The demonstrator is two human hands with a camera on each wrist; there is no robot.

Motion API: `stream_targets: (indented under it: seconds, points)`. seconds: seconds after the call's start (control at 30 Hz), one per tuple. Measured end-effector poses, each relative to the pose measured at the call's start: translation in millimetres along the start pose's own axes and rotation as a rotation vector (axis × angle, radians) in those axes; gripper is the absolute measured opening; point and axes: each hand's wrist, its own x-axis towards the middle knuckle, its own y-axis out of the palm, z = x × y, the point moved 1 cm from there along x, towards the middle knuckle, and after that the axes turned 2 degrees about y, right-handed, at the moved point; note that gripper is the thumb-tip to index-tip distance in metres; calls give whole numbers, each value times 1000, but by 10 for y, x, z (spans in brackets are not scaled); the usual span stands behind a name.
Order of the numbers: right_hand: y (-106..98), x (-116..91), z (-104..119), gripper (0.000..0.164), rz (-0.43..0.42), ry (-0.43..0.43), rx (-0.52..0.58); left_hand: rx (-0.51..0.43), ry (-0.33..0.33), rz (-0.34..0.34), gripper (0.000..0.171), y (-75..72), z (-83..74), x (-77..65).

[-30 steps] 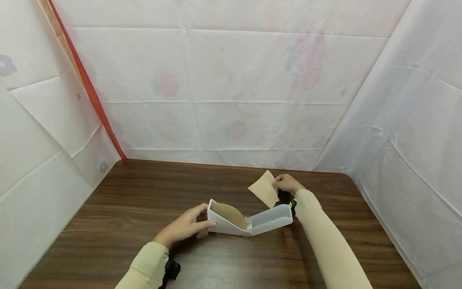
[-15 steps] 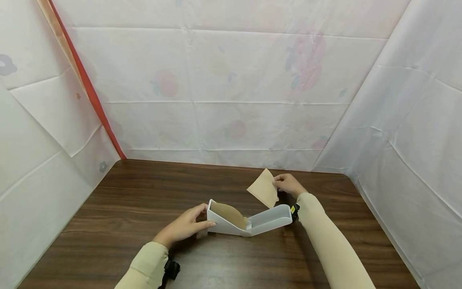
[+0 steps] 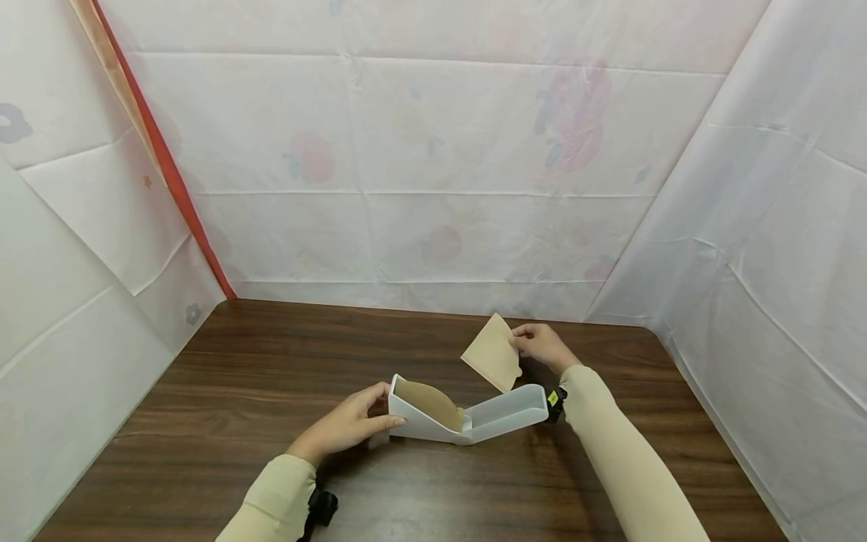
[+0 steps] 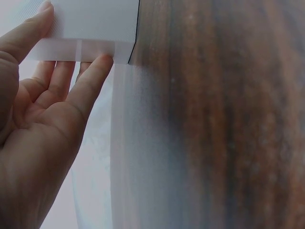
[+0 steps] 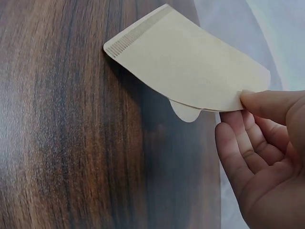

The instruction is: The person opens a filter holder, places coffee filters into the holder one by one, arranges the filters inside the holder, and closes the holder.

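A white box-like holder (image 3: 504, 423) with a low middle and two raised ends stands on the table. Tan paper coffee filters (image 3: 428, 401) are tucked into its left part. My left hand (image 3: 347, 421) grips the holder's left end, thumb on the near side; in the left wrist view, fingertips press the holder's end wall (image 4: 95, 47). Behind the holder's right end, my right hand (image 3: 542, 345) pinches a single coffee filter (image 3: 493, 354) by its edge. The right wrist view shows that filter's crimped seam (image 5: 136, 36) and a small rounded tab (image 5: 186, 112).
The dark wood-grain table (image 3: 284, 346) surrounds the holder. White printed sheets (image 3: 379, 226) hang behind the table and at both sides. A red strip (image 3: 169, 173) runs down the left corner.
My right hand and the coffee filter have shifted slightly, the filter a little up and left in the head view. The left hand and the holder have stayed in place.
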Motion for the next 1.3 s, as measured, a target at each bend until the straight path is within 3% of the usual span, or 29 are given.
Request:
stream_targets:
  seconds: [0.53,1.3]
  points:
    - [-18,-115,172,27,-23,-58,-6,-9,-2,-1,32,6,-7,-2]
    - [-23,-354,541,19,11,-265,-53,-1,-7,-2,32,0,-2,9]
